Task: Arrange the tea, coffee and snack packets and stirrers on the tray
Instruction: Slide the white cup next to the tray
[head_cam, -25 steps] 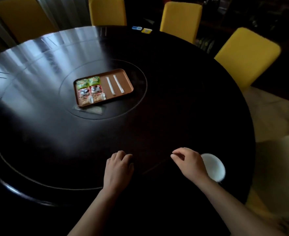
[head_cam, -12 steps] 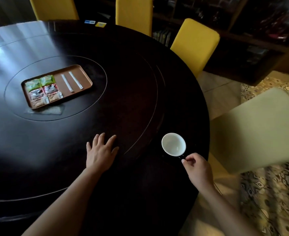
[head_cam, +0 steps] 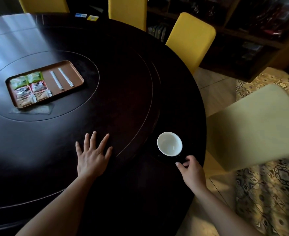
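A brown tray (head_cam: 75,72) sits on the inner disc of the dark round table, far left of my hands. On its left half lie green packets (head_cam: 27,79), red packets (head_cam: 31,88) and tan packets (head_cam: 34,98) in two columns. Two white stirrers (head_cam: 60,80) lie side by side on the tray's right half. My left hand (head_cam: 91,156) rests flat on the table, fingers spread, holding nothing. My right hand (head_cam: 191,171) pinches the dark handle of a cup with a white inside (head_cam: 169,143), which stands near the table's right edge.
Yellow chairs (head_cam: 190,40) stand around the far side of the table (head_cam: 123,82). A pale chair (head_cam: 252,126) is close on the right, over a patterned rug. Small blue and yellow cards (head_cam: 86,16) lie at the far edge. Dark shelves fill the back right.
My view swung right, so the tray now lies far left. My right hand went to the cup and closed on its handle. My left hand flattened and spread its fingers.
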### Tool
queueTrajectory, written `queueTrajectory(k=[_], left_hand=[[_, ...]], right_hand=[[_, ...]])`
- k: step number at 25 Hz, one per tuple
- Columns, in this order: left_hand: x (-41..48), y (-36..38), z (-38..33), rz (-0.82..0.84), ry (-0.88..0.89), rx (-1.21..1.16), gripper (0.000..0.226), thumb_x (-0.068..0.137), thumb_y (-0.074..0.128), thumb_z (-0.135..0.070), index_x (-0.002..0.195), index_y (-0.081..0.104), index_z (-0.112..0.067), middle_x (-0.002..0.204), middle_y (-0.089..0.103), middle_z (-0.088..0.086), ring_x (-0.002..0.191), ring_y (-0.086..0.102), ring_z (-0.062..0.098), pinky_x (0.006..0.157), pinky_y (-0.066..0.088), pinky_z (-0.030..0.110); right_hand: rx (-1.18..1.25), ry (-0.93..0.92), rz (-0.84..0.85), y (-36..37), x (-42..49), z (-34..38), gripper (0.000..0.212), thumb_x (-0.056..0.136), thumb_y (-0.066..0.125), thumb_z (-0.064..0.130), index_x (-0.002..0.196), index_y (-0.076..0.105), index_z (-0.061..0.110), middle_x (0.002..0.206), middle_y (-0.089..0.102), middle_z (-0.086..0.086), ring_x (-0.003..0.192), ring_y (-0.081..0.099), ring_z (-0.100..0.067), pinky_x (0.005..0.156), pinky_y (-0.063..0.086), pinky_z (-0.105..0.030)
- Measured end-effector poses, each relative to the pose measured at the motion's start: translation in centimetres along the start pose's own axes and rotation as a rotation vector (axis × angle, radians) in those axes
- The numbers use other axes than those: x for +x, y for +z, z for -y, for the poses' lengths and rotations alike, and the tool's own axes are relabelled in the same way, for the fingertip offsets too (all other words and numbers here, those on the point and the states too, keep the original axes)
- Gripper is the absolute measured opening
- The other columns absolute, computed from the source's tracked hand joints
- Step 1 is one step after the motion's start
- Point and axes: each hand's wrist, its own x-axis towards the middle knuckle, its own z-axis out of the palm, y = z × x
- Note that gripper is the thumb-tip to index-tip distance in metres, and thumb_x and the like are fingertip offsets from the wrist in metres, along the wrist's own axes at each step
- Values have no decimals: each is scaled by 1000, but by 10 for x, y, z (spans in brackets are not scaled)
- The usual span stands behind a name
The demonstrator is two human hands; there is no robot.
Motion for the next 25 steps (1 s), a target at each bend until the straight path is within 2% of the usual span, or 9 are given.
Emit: queueTrajectory(k=[3,6,8,10,12,13,19,23,25], left_hand=[[-1,2,0,-20,-4,12,63,94,16,-70,154,10,-52,168,15,4,156,-1,26,122,-1,60],[-1,2,-2,-30,-8,7,63,93,16,-70,153,12,-52,168,16,3,155,0,25,123,0,59],[-1,2,-2,-38,-7,7,62,94,19,-70,153,13,-52,167,17,3,155,1,25,123,0,59],[0,2,-1,-41,-4,7,61,94,21,-69,153,14,-52,167,18,3,156,1,25,123,0,59],[-1,2,-1,-40,-3,6,62,94,20,-69,153,15,-52,167,18,4,156,1,26,123,0,59],[-1,2,-1,-40,-3,2,62,94,21,-69,153,15,-52,167,18,4,156,1,25,123,-1,59],[0,3,-1,-40,-11,-7,62,94,20,-70,152,13,-53,168,17,2,156,-1,24,123,-2,57],[-1,2,-2,5,-17,-14,61,94,23,-69,152,14,-54,168,16,2,156,-2,24,123,-4,57],[0,-3,-3,18,-22,-18,58,94,31,-68,150,22,-55,165,22,2,155,4,24,122,0,58]], right_hand=[[29,-8,12,1,8,-1,52,87,73,32,130,53,10,102,64,-4,96,60,-21,79,47,-33],[16,-57,28,2,13,-1,50,89,70,33,130,56,8,102,65,-5,95,63,-22,79,50,-34],[-11,-110,-17,3,13,-1,40,92,68,32,120,62,3,96,63,-5,89,62,-22,75,50,-35],[-54,-180,-54,5,9,-1,27,92,68,29,97,68,3,85,62,-5,79,61,-24,67,50,-36],[-89,-218,-62,7,3,0,26,90,70,27,79,64,4,75,60,-6,69,59,-24,61,50,-37],[-87,-218,-66,8,1,1,27,89,71,27,75,62,5,73,60,-5,66,59,-22,59,49,-36],[24,-197,-73,1,0,19,26,93,64,32,77,62,12,75,59,-2,66,60,-21,56,46,-31],[84,-213,-57,-11,4,31,28,95,61,33,79,63,10,77,61,-4,69,62,-23,63,57,-49],[123,-233,-49,-15,5,36,27,95,62,33,85,64,8,81,63,-5,72,64,-24,65,58,-51]])
